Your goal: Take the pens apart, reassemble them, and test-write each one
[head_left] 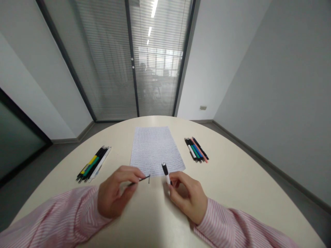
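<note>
My left hand (119, 191) pinches a thin dark pen (144, 178) that points right, just below the paper's near edge. Between the thumb and fingers of my right hand (186, 194) is a white marker with a black end (164, 168), tilted up to the left. A sheet covered in handwriting (155, 148) lies flat beyond both hands. To the left lies a group of pens (94, 164) in black, yellow, green and white. Another group (196, 150), with black, white, green, blue and pink pens, lies right of the sheet.
Everything rests on a round cream table (224, 172). Past its far edge stand a glass partition with blinds (113, 79) and white walls. A small wall socket (203, 107) is low on the back wall.
</note>
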Demonstrator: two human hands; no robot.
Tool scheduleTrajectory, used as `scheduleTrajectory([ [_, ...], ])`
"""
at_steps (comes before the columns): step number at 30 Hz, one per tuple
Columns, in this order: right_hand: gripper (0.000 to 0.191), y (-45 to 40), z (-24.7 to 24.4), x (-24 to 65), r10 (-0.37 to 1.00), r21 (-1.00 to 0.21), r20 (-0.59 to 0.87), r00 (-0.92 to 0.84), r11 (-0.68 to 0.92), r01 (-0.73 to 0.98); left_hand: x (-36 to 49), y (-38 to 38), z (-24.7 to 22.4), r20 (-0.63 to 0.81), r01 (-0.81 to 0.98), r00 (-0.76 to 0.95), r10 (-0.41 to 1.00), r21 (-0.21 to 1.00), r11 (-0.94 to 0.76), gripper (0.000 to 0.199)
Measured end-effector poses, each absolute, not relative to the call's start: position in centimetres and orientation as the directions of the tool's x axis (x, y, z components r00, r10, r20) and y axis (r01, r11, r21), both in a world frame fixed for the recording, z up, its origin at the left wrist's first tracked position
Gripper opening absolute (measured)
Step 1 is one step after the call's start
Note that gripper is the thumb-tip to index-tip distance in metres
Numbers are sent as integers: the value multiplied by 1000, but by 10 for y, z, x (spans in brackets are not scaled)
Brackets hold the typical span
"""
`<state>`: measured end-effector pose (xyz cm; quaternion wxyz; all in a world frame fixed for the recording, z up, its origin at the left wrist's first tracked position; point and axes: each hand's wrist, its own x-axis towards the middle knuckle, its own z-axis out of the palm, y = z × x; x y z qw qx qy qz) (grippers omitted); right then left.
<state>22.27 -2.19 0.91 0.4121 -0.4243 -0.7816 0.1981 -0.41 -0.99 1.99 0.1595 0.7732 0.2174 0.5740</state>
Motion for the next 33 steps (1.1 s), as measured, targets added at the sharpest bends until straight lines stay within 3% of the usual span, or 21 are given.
scheduleTrajectory([
  [4,16,-22,8,223,813,-628,489,-315,579,520,-6,3,24,703,-54,-83,707,705,-707,4],
  [7,15,-22,7,224,808,-606,482,-339,587,537,-6,8,26,564,-195,-169,808,785,-589,8],
  [14,15,-22,9,223,793,-599,473,-384,609,520,-5,2,27,469,-212,-108,876,851,-481,12],
  [33,15,-21,8,224,786,-597,480,-390,618,511,-4,0,26,570,-172,-68,819,802,-573,6],
])
